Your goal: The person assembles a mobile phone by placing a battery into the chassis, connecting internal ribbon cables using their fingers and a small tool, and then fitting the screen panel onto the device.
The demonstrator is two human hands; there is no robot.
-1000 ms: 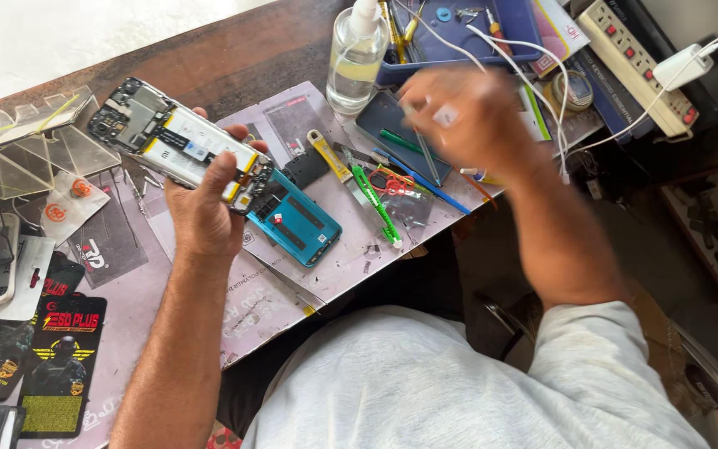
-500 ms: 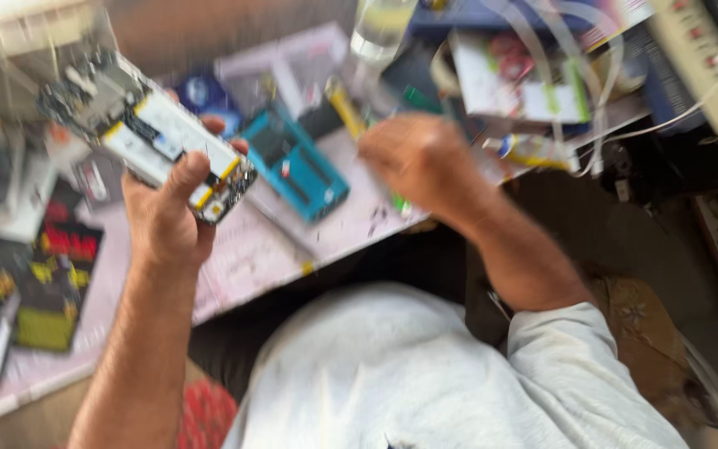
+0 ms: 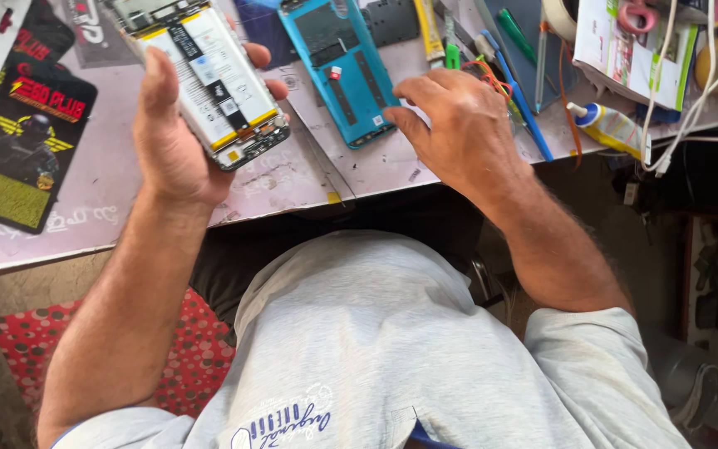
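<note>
Two hands work at the worktop's point(image 3: 309, 179) near edge: left hand point(image 3: 172, 141) grips an opened phone point(image 3: 209, 79), while right hand's point(image 3: 459, 125) loosely spread fingers point(image 3: 400, 125) touch the teal back cover point(image 3: 338, 62) angled away just leftward.

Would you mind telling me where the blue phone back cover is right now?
In the head view the blue back cover lies on the table, top centre, between the opened phone in the left hand and the right hand.

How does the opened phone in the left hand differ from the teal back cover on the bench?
The opened phone is held up in the left hand, its white battery and circuitry showing; the teal back cover lies flat on the bench, a bare shell by the right hand. Both are long rectangles.
</note>
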